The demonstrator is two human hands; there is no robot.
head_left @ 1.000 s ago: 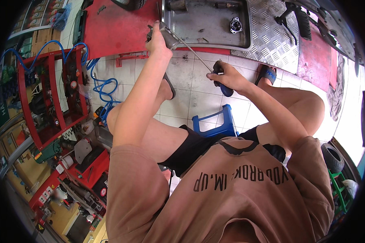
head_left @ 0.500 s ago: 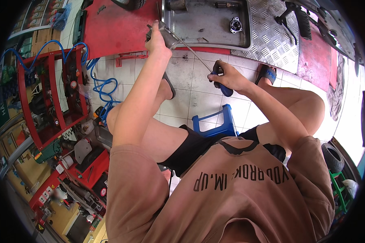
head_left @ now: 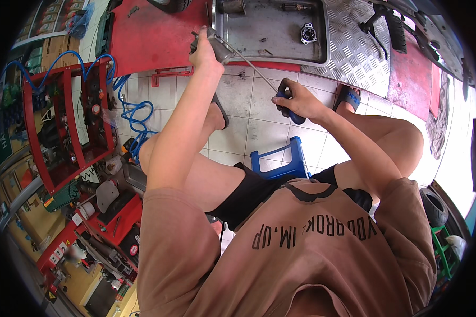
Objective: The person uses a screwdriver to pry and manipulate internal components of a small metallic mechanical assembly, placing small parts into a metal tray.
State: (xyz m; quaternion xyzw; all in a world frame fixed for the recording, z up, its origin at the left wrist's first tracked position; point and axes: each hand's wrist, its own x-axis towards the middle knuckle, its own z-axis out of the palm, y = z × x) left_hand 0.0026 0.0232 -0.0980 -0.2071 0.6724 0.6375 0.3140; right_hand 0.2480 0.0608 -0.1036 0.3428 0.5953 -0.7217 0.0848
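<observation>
White floor tiles [head_left: 235,138] in the head view lie on the near side of a metal tray [head_left: 288,43], with a red bench top [head_left: 148,42] to its left, a ridged metal plate [head_left: 349,50] to its right and a round metal part [head_left: 308,34] inside it. At the tray's near left corner, the left hand [head_left: 204,53] grasps a grey metal cylinder [head_left: 220,51]. Nearer the person than the tray, the right hand [head_left: 300,100] is clenched around a dark-handled screwdriver [head_left: 259,73], whose shaft slants up to the cylinder, though its tip cannot be made out.
</observation>
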